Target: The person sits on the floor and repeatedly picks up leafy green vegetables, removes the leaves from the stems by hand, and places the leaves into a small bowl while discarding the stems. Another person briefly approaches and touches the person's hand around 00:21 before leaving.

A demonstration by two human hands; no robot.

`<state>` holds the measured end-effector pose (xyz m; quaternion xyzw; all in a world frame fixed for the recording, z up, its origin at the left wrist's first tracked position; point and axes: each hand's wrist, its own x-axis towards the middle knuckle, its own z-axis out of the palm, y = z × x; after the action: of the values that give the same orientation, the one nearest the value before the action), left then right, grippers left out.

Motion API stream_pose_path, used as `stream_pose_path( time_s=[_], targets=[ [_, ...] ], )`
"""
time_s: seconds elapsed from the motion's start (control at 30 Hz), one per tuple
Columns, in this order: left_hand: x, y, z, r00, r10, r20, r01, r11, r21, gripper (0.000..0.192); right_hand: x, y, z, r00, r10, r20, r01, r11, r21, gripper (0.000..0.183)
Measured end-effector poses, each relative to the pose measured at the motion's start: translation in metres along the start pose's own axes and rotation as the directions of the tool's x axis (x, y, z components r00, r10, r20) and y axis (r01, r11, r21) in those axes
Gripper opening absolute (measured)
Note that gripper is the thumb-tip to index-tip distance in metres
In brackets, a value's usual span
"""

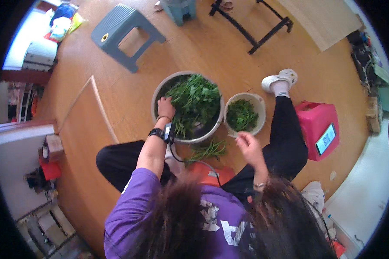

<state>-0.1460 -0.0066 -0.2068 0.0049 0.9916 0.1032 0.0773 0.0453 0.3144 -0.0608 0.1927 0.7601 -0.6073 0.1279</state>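
Observation:
A large round basin [155, 97] on the wooden floor holds a heap of leafy green stems [196, 94]. My left hand [166, 108] reaches over its left side and touches the edge of the heap; whether the fingers grip a stem is hidden. To the right, a smaller cream basin [262, 113] contains a smaller pile of leafy sprigs [242, 115]. Just below its near rim is my right hand [249, 147], thumb and fingertips drawn together; anything small between them is unclear. Loose cut stems [209, 150] lie on the floor in front of the large basin.
A grey plastic stool [123, 32] stands at the upper left, and a black metal frame [253, 29] at the top. A pink stool [317, 129] with a phone [325, 139] on it is beside my right leg. An orange seat [214, 174] is beneath me.

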Motion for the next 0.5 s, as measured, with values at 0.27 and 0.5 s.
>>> stream_pose_path(
  time_s=[0.27,0.5],
  targets=[
    [-0.019,0.007,-0.044,0.96,0.025,0.279,-0.045,0.997,0.066,0.028,-0.013,-0.008,0.011,0.998,-0.062,0.031,0.067,0.981,-0.183,0.026],
    [-0.064,0.037,-0.12,0.974,0.04,0.223,0.05,0.922,-0.383,0.031,-0.027,-0.022,0.013,0.988,-0.072,0.133,0.092,0.984,-0.151,0.03]
  ],
)
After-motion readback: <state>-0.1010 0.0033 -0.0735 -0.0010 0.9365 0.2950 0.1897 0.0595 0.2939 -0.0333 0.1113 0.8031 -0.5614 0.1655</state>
